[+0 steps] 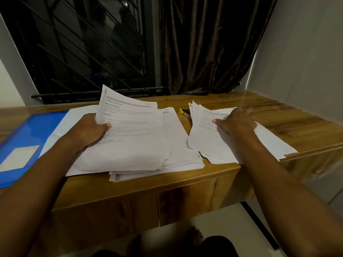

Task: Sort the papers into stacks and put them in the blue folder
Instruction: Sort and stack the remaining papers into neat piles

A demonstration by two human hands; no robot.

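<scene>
left fingers [105, 126] grip paper sheaf [133, 132] | right fingers [245, 111] flat on stack [209, 143] | blue folder [27, 132] leftward

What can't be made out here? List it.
All head view.
- Folder: cut by the left edge; label blurred.
- Middle stack: mostly under the sheets the left hand grips.
- Right stack: print too small; right hand rests on it.
- Yellow thing: too small to identify.

The flat blue plastic folder [27, 134] runs off the left edge, its right side under white sheets [55, 134]. A small yellow-and-dark object [183, 112] (identity unclear) hides partly behind the right-hand white paper pile [209, 141].
</scene>
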